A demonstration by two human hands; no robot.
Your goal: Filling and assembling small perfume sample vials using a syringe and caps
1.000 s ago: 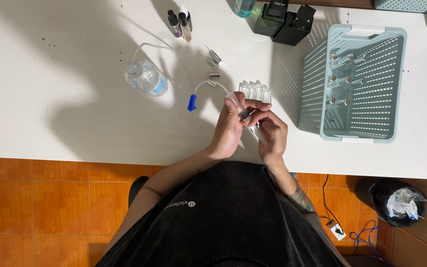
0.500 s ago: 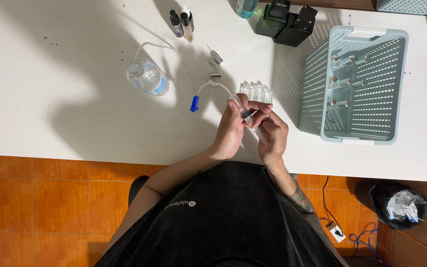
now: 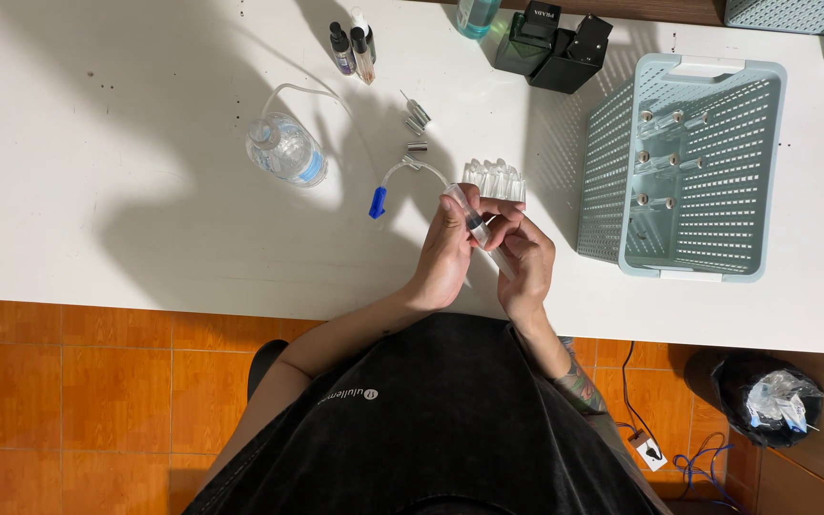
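Water bottle [image 3: 285, 150], grey basket [image 3: 603, 162] w/ vials, black boxes [image 3: 553, 43], bin bag [image 3: 765, 399]

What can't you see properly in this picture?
Head view:
- Middle of the syringe: hidden by the left hand and right hand.
- Small vials in the basket: too small to tell whether they hold anything.
- Teal bottle: cut off by the top edge.

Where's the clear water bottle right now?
In the head view, the water bottle lies on the white table, left of both hands, with the small dropper bottles beyond it.
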